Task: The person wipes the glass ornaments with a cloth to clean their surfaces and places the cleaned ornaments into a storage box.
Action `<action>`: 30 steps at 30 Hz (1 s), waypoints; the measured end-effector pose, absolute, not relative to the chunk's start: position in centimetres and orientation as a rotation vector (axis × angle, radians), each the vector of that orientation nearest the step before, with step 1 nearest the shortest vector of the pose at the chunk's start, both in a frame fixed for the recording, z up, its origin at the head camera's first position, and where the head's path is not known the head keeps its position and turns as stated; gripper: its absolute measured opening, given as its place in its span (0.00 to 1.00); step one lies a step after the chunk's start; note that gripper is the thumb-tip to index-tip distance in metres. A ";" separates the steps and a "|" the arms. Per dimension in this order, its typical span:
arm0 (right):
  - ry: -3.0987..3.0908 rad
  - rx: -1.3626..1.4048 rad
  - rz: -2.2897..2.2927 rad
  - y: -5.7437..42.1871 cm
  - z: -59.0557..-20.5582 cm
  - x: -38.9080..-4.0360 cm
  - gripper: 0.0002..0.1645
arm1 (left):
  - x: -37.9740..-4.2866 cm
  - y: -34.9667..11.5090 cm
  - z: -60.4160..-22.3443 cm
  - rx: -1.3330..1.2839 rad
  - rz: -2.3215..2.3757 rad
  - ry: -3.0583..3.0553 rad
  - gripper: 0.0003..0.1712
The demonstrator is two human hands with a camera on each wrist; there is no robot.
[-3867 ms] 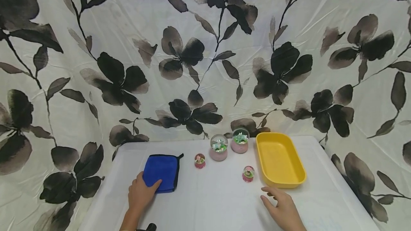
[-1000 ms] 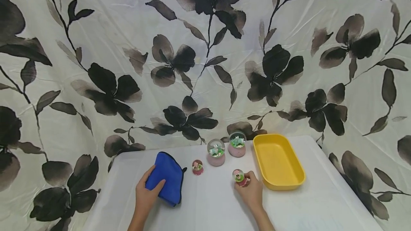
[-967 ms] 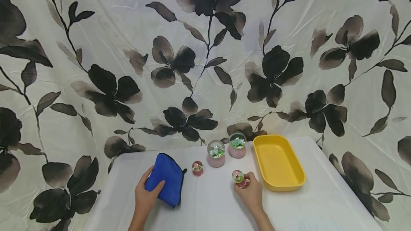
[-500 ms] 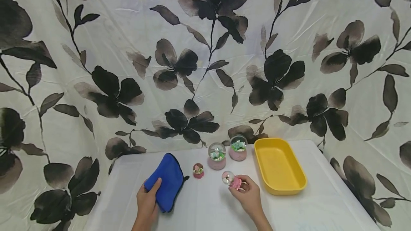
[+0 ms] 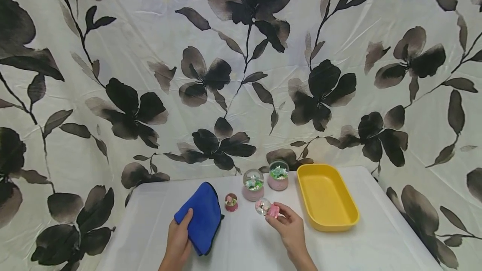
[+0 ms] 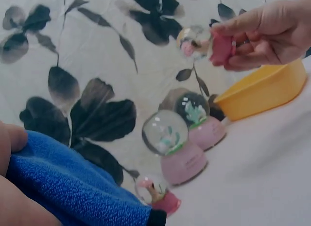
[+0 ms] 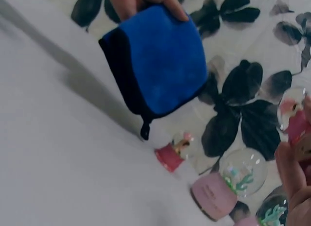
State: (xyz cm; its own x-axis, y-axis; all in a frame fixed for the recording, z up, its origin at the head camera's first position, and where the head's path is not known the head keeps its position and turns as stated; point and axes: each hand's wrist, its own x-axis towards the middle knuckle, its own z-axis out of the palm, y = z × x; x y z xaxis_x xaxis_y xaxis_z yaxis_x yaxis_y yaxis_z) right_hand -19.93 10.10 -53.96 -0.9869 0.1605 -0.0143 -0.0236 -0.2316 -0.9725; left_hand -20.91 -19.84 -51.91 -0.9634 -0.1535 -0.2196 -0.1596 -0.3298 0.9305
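Observation:
My left hand (image 5: pixel 178 239) grips a folded blue cloth (image 5: pixel 203 216) with black edging and a small loop, raised off the table. Between the thumb and fingers of my right hand (image 5: pixel 290 231) is a small snow globe (image 5: pixel 273 211), pinched by its pink base and tipped so its clear dome (image 5: pixel 262 206) points left toward the cloth. Cloth and dome are apart. A second small snow globe (image 5: pixel 231 202) with a pink base stands on the table between the hands. In the left wrist view the held globe's base (image 6: pixel 222 48) shows between the fingertips.
Two larger snow globes with pale pink bases, one nearer (image 5: pixel 253 185) and one farther (image 5: pixel 278 175), stand at the back. A yellow tray (image 5: pixel 355 216) lies to their right. A white cloth (image 5: pixel 241 250) covers the table; a floral curtain (image 5: pixel 233 11) hangs behind.
The right hand took the small globe from the table, lifted it and tilted its dome leftward. The left hand picked up the blue cloth and carried it slightly right.

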 end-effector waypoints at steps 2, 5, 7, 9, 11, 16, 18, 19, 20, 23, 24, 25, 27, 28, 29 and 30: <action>-1.883 -0.213 2.387 9.8 -53.7 -20.0 0.33 | -20.7 -19.4 -51.2 -0.395 2.523 1.846 0.42; -1.848 -0.249 2.465 9.6 -53.4 -20.0 0.33 | -20.4 -18.6 -50.2 -0.347 2.526 1.884 0.37; -1.810 -0.232 2.548 9.6 -53.2 -20.0 0.33 | -20.1 -17.9 -49.6 -0.333 2.513 1.921 0.36; -1.781 -0.187 2.639 9.6 -52.9 -19.9 0.34 | -19.8 -17.3 -49.1 -0.341 2.491 1.963 0.36; -1.773 -0.120 2.716 9.6 -52.6 -19.7 0.34 | -19.4 -16.6 -48.7 -0.357 2.459 2.014 0.35; -1.853 -0.014 2.725 9.4 -51.4 -19.0 0.36 | -18.4 -15.1 -47.9 -0.328 2.375 2.144 0.32; -1.896 0.002 2.675 9.2 -51.0 -18.8 0.36 | -18.2 -14.5 -47.6 -0.285 2.373 2.156 0.31; -1.911 0.013 2.649 9.1 -50.7 -18.7 0.36 | -18.0 -14.2 -47.5 -0.265 2.374 2.161 0.31; -1.918 0.025 2.628 9.0 -50.5 -18.6 0.36 | -17.9 -13.9 -47.3 -0.245 2.378 2.156 0.30; -1.937 0.075 2.545 8.6 -50.0 -18.6 0.34 | -17.8 -13.1 -46.8 -0.174 2.400 2.128 0.30; -1.937 0.097 2.517 8.5 -49.9 -18.6 0.34 | -17.8 -12.8 -46.7 -0.156 2.393 2.130 0.30; -1.935 0.112 2.496 8.4 -49.7 -18.6 0.33 | -17.8 -12.5 -46.5 -0.137 2.385 2.133 0.30; -1.938 0.137 2.455 8.2 -49.5 -18.7 0.32 | -17.7 -11.8 -46.3 -0.112 2.370 2.131 0.30; -1.939 0.143 2.445 8.1 -49.3 -18.6 0.32 | -17.6 -11.5 -46.3 -0.110 2.360 2.127 0.31; -1.938 0.155 2.437 8.1 -49.3 -18.6 0.32 | -17.5 -11.2 -46.3 -0.104 2.350 2.123 0.31; -1.939 0.160 2.432 8.0 -49.3 -18.5 0.32 | -17.3 -10.9 -46.3 -0.092 2.343 2.120 0.32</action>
State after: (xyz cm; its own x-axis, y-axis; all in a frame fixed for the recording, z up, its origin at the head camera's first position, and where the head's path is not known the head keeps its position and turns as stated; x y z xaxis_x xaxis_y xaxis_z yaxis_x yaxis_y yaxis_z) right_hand -18.47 7.98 -49.30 -0.9943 -0.0427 0.0973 -0.0853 -0.2247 -0.9707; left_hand -17.33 -10.91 -46.29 -0.9981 -0.0532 -0.0300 -0.0246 -0.1004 0.9946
